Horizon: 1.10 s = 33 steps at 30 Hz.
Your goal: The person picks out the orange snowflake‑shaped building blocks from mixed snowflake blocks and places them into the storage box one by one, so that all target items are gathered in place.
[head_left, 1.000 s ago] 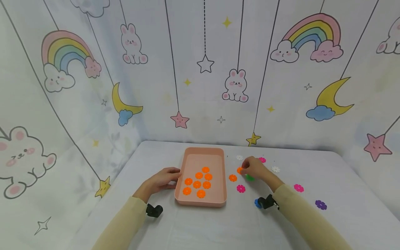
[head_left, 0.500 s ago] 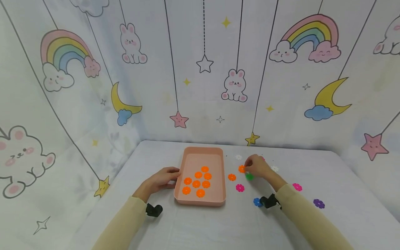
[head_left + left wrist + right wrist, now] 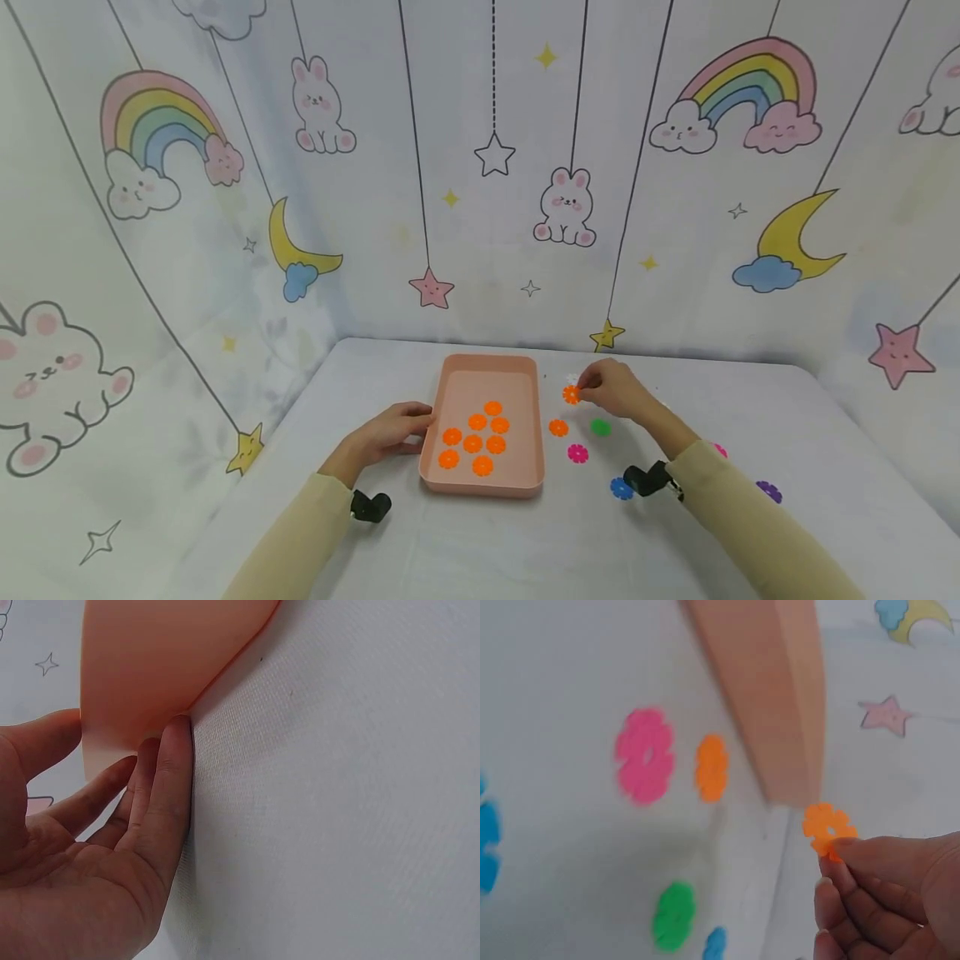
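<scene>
My left hand (image 3: 386, 432) rests against the left side of a pink rectangular tray (image 3: 487, 373), its fingers fairly straight. In the left wrist view the thumb touches the tray's rim and the other fingers lie along its outer wall (image 3: 165, 660). Between right thumb and fingers, my right hand (image 3: 618, 392) pinches an orange flower-shaped plastic disc (image 3: 826, 821), held up off the table beyond the tray's right side. Several orange flower discs (image 3: 472, 444) lie flat inside the tray. Another orange disc (image 3: 558, 427) lies on the table just right of it.
Near the right hand lie a green disc (image 3: 601, 427), a pink disc (image 3: 577, 453) and a blue disc (image 3: 622, 488). A purple disc (image 3: 768, 492) is partly behind the right sleeve. A white disc (image 3: 572, 379) sits at the back. A patterned cloth (image 3: 480, 250) hangs behind the table.
Holding the orange disc, my right hand has lifted and shifted slightly up and left in the head view, uncovering the green disc. The left hand and tray stay in place.
</scene>
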Tool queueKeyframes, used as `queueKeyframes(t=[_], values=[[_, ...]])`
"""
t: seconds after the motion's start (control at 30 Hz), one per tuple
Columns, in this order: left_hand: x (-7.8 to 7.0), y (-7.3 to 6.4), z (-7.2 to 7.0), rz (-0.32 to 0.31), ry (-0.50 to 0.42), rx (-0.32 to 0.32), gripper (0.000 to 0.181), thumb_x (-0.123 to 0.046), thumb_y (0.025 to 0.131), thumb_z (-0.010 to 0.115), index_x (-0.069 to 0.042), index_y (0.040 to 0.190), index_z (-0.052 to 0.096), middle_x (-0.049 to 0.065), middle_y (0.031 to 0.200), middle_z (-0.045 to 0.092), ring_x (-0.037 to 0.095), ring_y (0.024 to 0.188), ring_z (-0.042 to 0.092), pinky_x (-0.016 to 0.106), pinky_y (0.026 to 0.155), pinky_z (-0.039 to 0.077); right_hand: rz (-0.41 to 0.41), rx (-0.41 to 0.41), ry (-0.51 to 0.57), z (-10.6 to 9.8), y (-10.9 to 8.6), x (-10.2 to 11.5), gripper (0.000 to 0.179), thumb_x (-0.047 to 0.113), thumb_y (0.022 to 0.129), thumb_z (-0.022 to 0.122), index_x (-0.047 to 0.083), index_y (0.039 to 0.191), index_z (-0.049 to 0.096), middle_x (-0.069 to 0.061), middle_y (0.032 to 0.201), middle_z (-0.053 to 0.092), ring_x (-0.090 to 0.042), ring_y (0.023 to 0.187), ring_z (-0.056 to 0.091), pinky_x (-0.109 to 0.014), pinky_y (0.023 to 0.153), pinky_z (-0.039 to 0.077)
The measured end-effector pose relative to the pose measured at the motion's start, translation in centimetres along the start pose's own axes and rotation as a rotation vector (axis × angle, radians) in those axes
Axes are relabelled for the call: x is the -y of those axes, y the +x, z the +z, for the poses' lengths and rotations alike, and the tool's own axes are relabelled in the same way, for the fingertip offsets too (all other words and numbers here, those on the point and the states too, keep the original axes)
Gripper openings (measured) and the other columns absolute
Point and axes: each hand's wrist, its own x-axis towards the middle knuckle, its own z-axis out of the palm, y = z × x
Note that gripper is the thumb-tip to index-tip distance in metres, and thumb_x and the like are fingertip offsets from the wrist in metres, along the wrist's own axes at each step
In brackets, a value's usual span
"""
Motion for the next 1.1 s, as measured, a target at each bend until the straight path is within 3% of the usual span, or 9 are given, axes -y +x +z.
queueKeyframes(t=[0.3,0.57,0.8,1.1], values=[[-0.2,-0.1,0.1,-0.009,-0.003,-0.013,0.052,-0.027,0.105,0.060,0.001,0.147,0.048,0.016,0.131,0.062,0.027,0.112,0.063,0.041,0.092,0.060,-0.049,0.102,0.073,1.7,2.1,5.2,0.006,0.010,0.092,0.075,0.005,0.095,0.073,-0.003,0.090,0.071,-0.019,0.083,0.066,-0.036,0.080,0.059],[-0.3,-0.2,0.1,-0.011,-0.010,-0.014,0.052,-0.028,0.104,0.060,0.000,0.147,0.048,0.015,0.130,0.062,0.026,0.111,0.063,0.041,0.091,0.060,-0.126,0.238,0.082,4.6,4.9,9.8,0.004,0.005,0.089,0.075,0.002,0.090,0.074,-0.001,0.085,0.071,-0.017,0.078,0.063,-0.031,0.074,0.057],[-0.2,-0.1,0.0,-0.018,-0.023,-0.007,0.052,-0.028,0.104,0.060,0.001,0.146,0.049,0.016,0.129,0.063,0.026,0.111,0.064,0.040,0.091,0.060,-0.097,0.243,-0.001,7.5,7.4,10.8,0.005,0.005,0.086,0.075,0.007,0.090,0.075,0.001,0.087,0.069,-0.017,0.079,0.060,-0.029,0.072,0.054],[-0.1,0.1,-0.3,-0.010,-0.036,0.014,0.050,-0.026,0.104,0.060,0.001,0.145,0.050,0.016,0.128,0.064,0.026,0.110,0.065,0.041,0.090,0.060,-0.028,0.222,0.010,9.4,8.3,11.0,0.004,0.002,0.088,0.073,0.004,0.092,0.073,-0.004,0.090,0.066,-0.021,0.081,0.058,-0.031,0.072,0.054]])
